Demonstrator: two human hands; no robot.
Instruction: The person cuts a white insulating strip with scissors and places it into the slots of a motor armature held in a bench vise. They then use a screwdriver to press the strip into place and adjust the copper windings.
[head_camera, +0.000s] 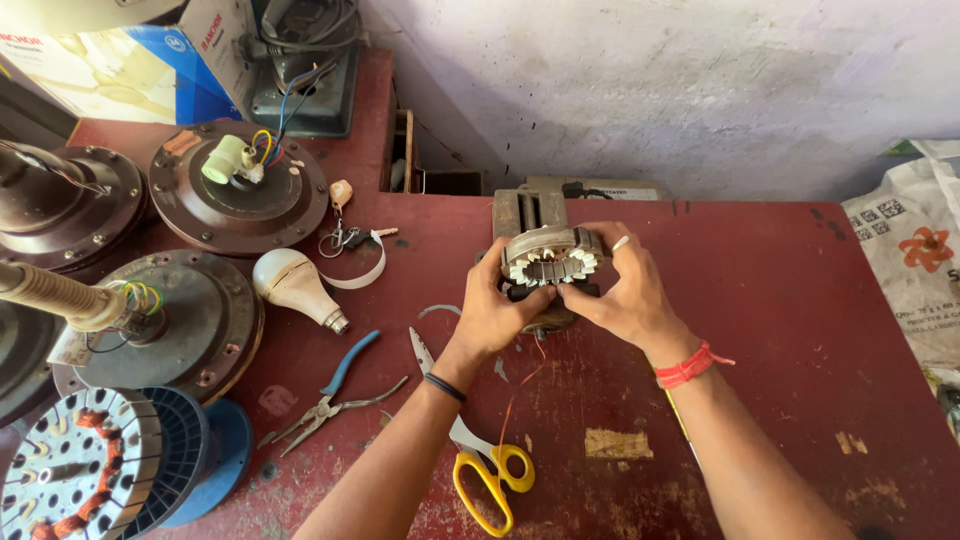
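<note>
Both my hands hold a round metal stator core (551, 256) with white slot liners, raised a little above the red table (780, 300). My left hand (497, 312) grips its left and lower side, with a black band on the wrist. My right hand (622, 290) clasps the right side, a ring on one finger and a red thread on the wrist. A thin copper wire (512, 400) trails down from the core toward the table.
Yellow-handled scissors (485, 465) lie under my left forearm. Blue-handled pliers (335, 392), a white bulb (296, 287), keys (345, 238), several brown fan motor housings (238, 186) and a wound stator on a blue spool (110, 470) crowd the left. A printed sack (915, 260) sits at the right.
</note>
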